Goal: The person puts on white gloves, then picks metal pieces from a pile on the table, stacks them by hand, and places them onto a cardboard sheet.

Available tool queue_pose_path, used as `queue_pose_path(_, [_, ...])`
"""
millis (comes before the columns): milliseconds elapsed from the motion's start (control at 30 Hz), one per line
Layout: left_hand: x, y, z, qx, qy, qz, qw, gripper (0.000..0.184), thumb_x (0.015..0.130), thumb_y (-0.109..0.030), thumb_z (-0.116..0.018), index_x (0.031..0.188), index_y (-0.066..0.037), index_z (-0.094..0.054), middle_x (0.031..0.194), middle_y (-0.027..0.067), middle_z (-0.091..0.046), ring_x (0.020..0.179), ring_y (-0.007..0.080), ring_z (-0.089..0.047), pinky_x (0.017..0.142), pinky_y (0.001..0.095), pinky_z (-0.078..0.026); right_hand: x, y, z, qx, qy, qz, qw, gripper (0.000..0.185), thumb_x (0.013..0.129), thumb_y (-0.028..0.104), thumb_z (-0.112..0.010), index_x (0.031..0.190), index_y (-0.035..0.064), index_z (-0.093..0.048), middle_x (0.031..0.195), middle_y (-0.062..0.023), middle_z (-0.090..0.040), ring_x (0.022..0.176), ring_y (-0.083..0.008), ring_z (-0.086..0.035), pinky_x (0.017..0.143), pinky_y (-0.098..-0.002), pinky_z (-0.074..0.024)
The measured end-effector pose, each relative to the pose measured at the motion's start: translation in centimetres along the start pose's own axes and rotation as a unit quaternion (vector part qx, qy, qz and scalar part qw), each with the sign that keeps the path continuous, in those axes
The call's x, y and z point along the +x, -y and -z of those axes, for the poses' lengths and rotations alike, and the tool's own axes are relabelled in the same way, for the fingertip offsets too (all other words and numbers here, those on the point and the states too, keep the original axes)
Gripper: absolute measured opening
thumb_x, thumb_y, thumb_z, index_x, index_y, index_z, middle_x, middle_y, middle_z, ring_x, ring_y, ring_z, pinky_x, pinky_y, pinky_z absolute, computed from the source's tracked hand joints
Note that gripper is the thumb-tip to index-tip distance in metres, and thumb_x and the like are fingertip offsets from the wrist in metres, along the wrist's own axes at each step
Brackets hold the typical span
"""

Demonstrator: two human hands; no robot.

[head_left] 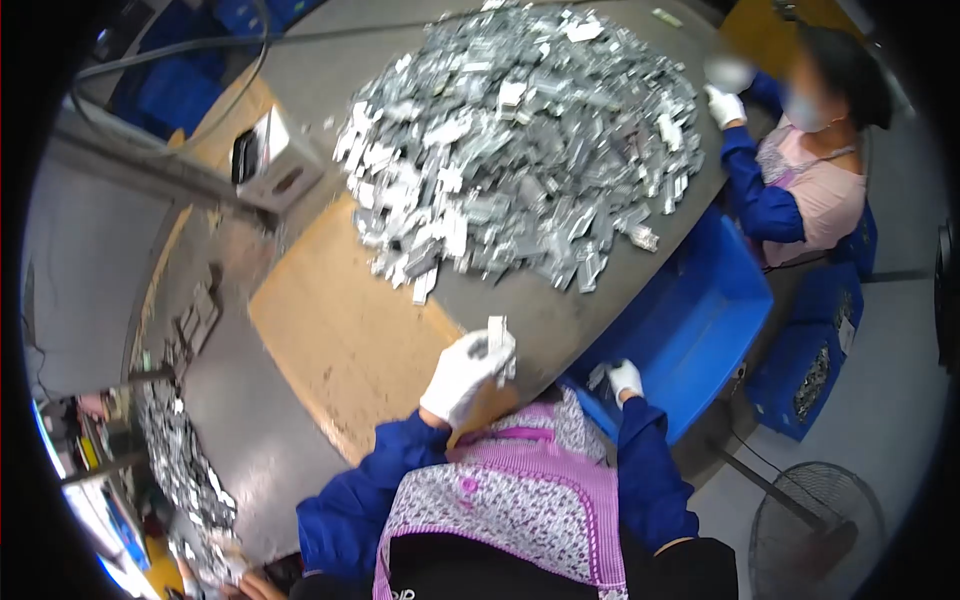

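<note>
Grey tabletop (545,325) bears heaped metal pieces (530,150); the left hand (463,375) pinches a metal piece (497,332), best gripped lightly; the right hand's (626,379) grip, at the blue bin (690,320), cannot be told.

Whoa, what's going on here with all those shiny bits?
The person wearing the camera holds a silvery piece in the left hand, near the edge of the table. The right hand is at the near end of a blue bin; whether it grips anything is hard to tell. A big pile of silvery pieces lies on the table. Another person, wearing a mask, is across the bin.
</note>
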State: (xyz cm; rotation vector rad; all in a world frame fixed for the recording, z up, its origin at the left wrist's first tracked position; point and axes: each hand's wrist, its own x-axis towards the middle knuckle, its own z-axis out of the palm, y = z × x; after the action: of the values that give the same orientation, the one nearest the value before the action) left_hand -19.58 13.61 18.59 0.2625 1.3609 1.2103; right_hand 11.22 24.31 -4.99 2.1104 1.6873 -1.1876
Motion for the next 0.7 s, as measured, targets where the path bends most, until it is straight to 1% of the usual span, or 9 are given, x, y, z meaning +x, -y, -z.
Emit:
queue_pose_path(33, [-0.2, -0.4, 0.2, -0.018, 0.004, 0.007, 1.000, 0.021, 0.088, -0.013, -0.063, 0.104, -0.001, -0.058, 0.083, 0.0026, -0.061, 0.070, 0.0079, -0.056, 0.062, 0.0216, -0.045, -0.9, 0.7, 0.2, 0.073, 0.003, 0.020, 0.997, 0.038, 0.084, 0.028, -0.063, 0.109, -0.0008, -0.061, 0.105, -0.0193, -0.065, 0.098, -0.0298, -0.062, 0.084, -0.0345, -0.0478])
queue_pose_path(67, [-0.4, -0.7, 0.3, -0.022, 0.026, -0.011, 0.999, 0.026, 0.086, -0.018, -0.065, 0.107, -0.004, -0.059, 0.083, -0.0028, -0.061, 0.065, 0.0025, -0.052, 0.054, 0.0161, -0.036, -1.3, 1.3, 0.2, 0.148, 0.002, 0.042, 0.988, 0.037, 0.086, 0.027, -0.062, 0.110, -0.0012, -0.060, 0.105, -0.0176, -0.066, 0.097, -0.0268, -0.063, 0.084, -0.0328, -0.0473])
queue_pose_path(100, [-0.5, -0.9, 0.2, -0.040, 0.027, -0.016, 0.999, 0.025, 0.086, -0.017, -0.064, 0.106, -0.002, -0.058, 0.083, -0.0008, -0.061, 0.066, 0.0042, -0.054, 0.055, 0.0172, -0.038, -1.0, 1.3, 0.1, 0.114, -0.017, 0.078, 0.990, 0.034, 0.089, 0.023, -0.060, 0.112, -0.0022, -0.059, 0.106, -0.0146, -0.066, 0.095, -0.0219, -0.062, 0.084, -0.0308, -0.0468])
queue_pose_path(133, [-0.7, -1.1, 0.2, -0.055, 0.030, -0.023, 0.998, 0.025, 0.086, -0.015, -0.064, 0.105, -0.001, -0.058, 0.082, 0.0012, -0.061, 0.067, 0.0059, -0.055, 0.056, 0.0182, -0.041, -0.8, 1.3, -0.1, 0.149, -0.041, 0.089, 0.984, 0.028, 0.089, 0.020, -0.059, 0.109, 0.0003, -0.062, 0.098, -0.0136, -0.068, 0.089, -0.0208, -0.064, 0.080, -0.0306, -0.0483])
queue_pose_path(233, [-1.5, -1.3, 0.2, -0.039, -0.005, -0.036, 0.999, 0.022, 0.086, -0.009, -0.064, 0.104, 0.002, -0.058, 0.086, 0.0042, -0.062, 0.073, 0.0086, -0.059, 0.062, 0.0229, -0.048, -1.7, 2.4, 1.5, 0.186, -0.062, 0.095, 0.976, 0.027, 0.090, 0.021, -0.059, 0.108, 0.0015, -0.062, 0.097, -0.0101, -0.068, 0.086, -0.0160, -0.063, 0.078, -0.0284, -0.0484])
queue_pose_path(467, [-1.6, -1.0, 1.2, -0.061, 0.000, -0.011, 0.998, 0.025, 0.086, -0.014, -0.065, 0.105, 0.000, -0.058, 0.085, 0.0037, -0.063, 0.069, 0.0080, -0.059, 0.058, 0.0193, -0.044, -4.6, 7.9, 5.8, 0.359, -0.120, 0.172, 0.909, 0.023, 0.094, 0.017, -0.055, 0.107, -0.0010, -0.060, 0.094, -0.0087, -0.067, 0.085, -0.0133, -0.063, 0.075, -0.0260, -0.0504])
queue_pose_path(567, [-1.8, -1.1, 2.0, -0.070, -0.013, -0.014, 0.997, 0.027, 0.086, -0.016, -0.066, 0.106, 0.000, -0.059, 0.087, 0.0034, -0.064, 0.071, 0.0076, -0.059, 0.059, 0.0194, -0.044, -6.8, 11.8, 6.4, 0.358, -0.128, 0.200, 0.903, 0.024, 0.094, 0.020, -0.055, 0.106, 0.0001, -0.060, 0.093, -0.0077, -0.067, 0.081, -0.0124, -0.063, 0.071, -0.0254, -0.0506])
queue_pose_path(667, [-1.3, 0.1, 5.3, -0.026, -0.088, -0.054, 0.994, 0.031, 0.084, -0.016, -0.068, 0.107, 0.002, -0.058, 0.089, 0.0039, -0.064, 0.073, 0.0083, -0.059, 0.062, 0.0213, -0.046, -8.1, 14.6, 6.8, 0.098, -0.271, 0.223, 0.931, 0.028, 0.090, 0.028, -0.061, 0.107, 0.0061, -0.061, 0.088, -0.0095, -0.067, 0.072, -0.0164, -0.064, 0.068, -0.0307, -0.0512])
queue_pose_path(700, [-0.5, 1.9, 8.3, 0.003, -0.135, -0.097, 0.986, 0.028, 0.085, -0.013, -0.066, 0.107, 0.002, -0.058, 0.088, 0.0048, -0.063, 0.074, 0.0099, -0.060, 0.064, 0.0237, -0.048, -7.8, 14.5, 6.7, 0.101, -0.285, 0.219, 0.928, 0.028, 0.088, 0.029, -0.062, 0.107, 0.0075, -0.061, 0.086, -0.0102, -0.067, 0.072, -0.0177, -0.064, 0.069, -0.0319, -0.0512])
